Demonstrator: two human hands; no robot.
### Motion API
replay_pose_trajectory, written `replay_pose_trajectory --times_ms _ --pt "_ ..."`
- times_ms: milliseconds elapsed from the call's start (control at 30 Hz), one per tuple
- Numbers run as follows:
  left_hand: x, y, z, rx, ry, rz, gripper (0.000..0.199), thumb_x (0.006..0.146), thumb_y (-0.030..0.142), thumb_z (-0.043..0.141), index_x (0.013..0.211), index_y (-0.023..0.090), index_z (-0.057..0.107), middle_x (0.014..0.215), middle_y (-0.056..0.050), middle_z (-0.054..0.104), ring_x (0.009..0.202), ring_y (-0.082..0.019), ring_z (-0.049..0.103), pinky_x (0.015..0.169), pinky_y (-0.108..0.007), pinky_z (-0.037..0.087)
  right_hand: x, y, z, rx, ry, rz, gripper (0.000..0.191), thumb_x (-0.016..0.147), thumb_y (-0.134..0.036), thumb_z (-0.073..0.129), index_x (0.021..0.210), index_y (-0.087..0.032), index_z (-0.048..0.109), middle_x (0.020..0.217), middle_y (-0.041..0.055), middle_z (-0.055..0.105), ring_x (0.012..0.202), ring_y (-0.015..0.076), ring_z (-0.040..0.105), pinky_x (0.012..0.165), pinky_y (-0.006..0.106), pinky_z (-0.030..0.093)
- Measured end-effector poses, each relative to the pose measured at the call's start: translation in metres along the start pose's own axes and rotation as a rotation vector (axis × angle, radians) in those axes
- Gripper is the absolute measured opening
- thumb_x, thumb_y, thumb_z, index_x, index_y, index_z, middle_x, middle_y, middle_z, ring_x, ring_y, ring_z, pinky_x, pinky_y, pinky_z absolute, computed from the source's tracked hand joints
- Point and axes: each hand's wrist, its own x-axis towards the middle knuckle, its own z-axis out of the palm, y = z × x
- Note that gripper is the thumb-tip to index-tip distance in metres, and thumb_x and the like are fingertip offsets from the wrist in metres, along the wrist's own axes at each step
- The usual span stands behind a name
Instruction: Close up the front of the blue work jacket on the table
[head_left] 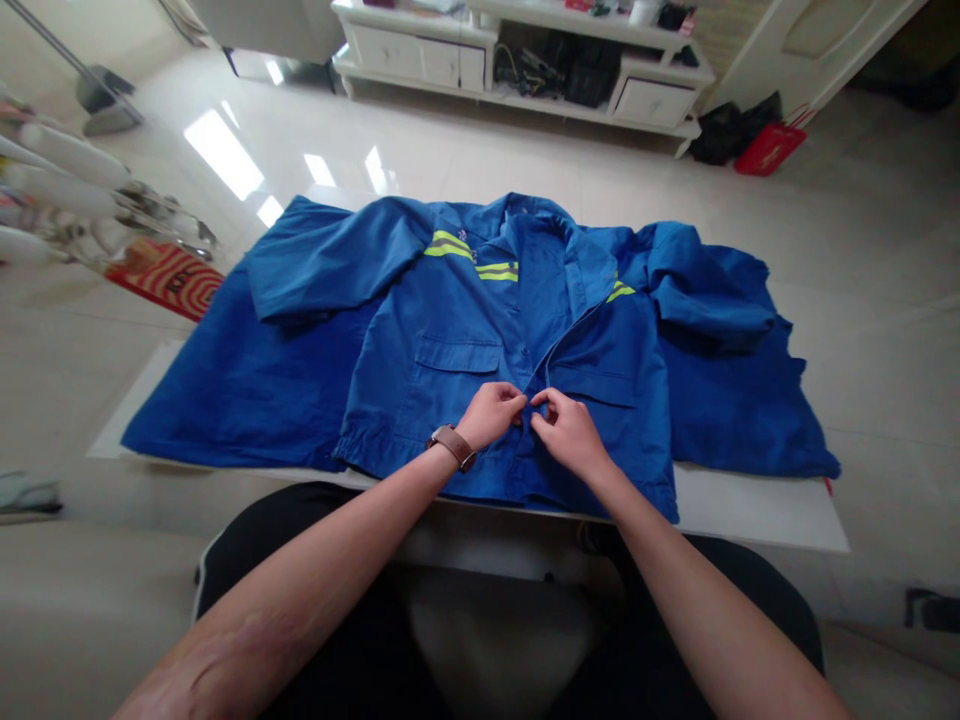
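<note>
Your blue jacket [457, 310] lies front up in the middle of the tabletop [761, 512], collar [592, 262] at the far side and hem at the near edge, over a darker blue cloth [240, 400] that spreads out left and right. It is laid out fairly flat, with its sleeves out to either side, bent and rumpled. As far as it shows, the front is only partly together: above your fingers the two edges part in a long V up to the collar, while below them the panels meet or overlap near the hem. Whether anything there is fastened, you cannot tell from here. Your left hand [496, 412], with the watch [454, 445] on its wrist, is drawn into a narrow pinch at the front edge. Your right hand [574, 432] faces it just beside, thumb and forefinger close together and seeming to grip the opposite edge; the small part between your fingertips is too hidden to make out.
</note>
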Motion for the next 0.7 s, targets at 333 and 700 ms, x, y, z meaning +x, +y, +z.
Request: replay_pose_trajectory --times_ms 333,700 --pt "-0.0008 0.0021 0.0044 -0.121 0.046 -0.074 0.012 0.083 0.016 0.066 0.072 0.013 0.062 0.058 0.001 0.064 0.052 -0.009 0.061 0.054 -0.018 0.05 0.0035 0.007 0.0006 -0.054 0.05 -0.099 0.009 0.081 -0.021 0.056 0.087 -0.021 0.063 0.083 0.0021 0.066 0.07 0.0163 0.057 0.068 0.028 0.041" --pt "-0.0051 0.0056 0.0046 -0.255 0.042 -0.054 0.021 0.081 0.014 0.069 0.089 0.018 0.05 0.055 0.009 0.057 0.046 -0.006 0.055 0.05 -0.016 0.048 0.0033 0.0027 0.0041 -0.07 0.05 -0.078 0.007 0.084 -0.021 0.054 0.089 -0.023 0.058 0.085 0.0021 0.066 0.071 0.0171 0.057 0.066 0.028 0.039"
